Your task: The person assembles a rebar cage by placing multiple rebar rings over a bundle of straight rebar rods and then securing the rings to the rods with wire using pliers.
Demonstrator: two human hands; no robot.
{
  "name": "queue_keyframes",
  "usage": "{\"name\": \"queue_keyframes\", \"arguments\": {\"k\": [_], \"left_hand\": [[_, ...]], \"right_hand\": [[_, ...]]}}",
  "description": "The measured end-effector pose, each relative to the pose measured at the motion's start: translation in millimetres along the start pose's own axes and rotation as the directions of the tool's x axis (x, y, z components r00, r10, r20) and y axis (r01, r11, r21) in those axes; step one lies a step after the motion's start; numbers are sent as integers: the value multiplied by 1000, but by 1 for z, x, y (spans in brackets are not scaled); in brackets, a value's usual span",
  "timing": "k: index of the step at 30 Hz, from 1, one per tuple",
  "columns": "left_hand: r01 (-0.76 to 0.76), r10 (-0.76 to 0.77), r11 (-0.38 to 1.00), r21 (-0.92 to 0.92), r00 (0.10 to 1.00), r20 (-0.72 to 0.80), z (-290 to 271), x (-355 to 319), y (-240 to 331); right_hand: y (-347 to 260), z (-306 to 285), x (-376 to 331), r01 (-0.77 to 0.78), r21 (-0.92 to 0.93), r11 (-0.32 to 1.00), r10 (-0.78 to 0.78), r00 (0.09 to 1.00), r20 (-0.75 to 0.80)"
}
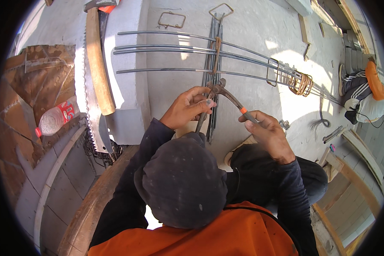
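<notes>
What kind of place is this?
Most likely a building site: steel bars cross on a bare, concrete-looking floor, rust-brown metal loops are bunched around bars at the right, and the right hand holds pincers.

Dark, worn pincers [228,95], an orange band on one handle, spread wide over a bundle of grey rods [213,114]

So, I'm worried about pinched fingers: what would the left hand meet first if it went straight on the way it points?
The left hand would probably meet the head of the pincers first, just ahead of it; the steel bars seem to lie underneath, though depth is unclear.
</notes>
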State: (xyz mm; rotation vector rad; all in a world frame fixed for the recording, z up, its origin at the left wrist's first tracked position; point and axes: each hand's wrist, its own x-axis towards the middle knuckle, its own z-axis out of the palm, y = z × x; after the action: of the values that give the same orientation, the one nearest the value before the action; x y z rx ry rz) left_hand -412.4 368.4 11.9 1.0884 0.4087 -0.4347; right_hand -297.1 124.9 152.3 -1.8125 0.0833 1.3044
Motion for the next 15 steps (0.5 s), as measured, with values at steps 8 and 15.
{"name": "queue_keyframes", "arguments": {"k": [8,15], "left_hand": [[119,-112,992,-40,983,144,5,-6,14],[122,-110,991,-54,976,190,14,-6,25]], "right_hand": [[36,16,22,-26,167,986,32,999,-30],[43,36,24,55,-235,970,-100,978,-184]]}}
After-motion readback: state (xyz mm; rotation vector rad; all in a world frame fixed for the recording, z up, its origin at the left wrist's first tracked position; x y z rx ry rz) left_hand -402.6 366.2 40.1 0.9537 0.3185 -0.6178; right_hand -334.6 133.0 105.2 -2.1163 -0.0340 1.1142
